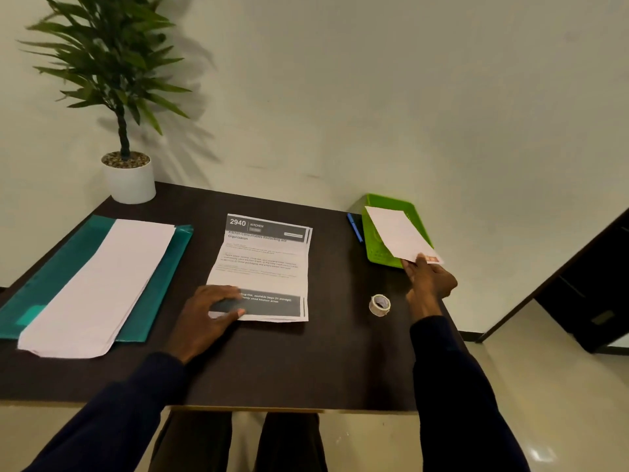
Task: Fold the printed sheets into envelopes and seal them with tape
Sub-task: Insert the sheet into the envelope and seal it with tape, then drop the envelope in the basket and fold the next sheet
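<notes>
A small stack of printed sheets (pixel 263 267) headed "2940 KITCHEN" lies in the middle of the dark table (pixel 306 369). My left hand (pixel 211 315) rests on its near left corner, thumb under the edge and fingers curled over it. My right hand (pixel 429 281) pinches the near corner of a folded white envelope (pixel 398 233), which it holds over the green tray (pixel 381 252) at the right. A roll of clear tape (pixel 379 304) stands on the table just left of my right wrist.
A pile of blank white sheets (pixel 102 284) lies on a teal folder (pixel 163 277) at the left. A blue pen (pixel 354 228) lies beside the tray. A potted plant (pixel 126 172) stands at the far left corner. The wall runs behind the table.
</notes>
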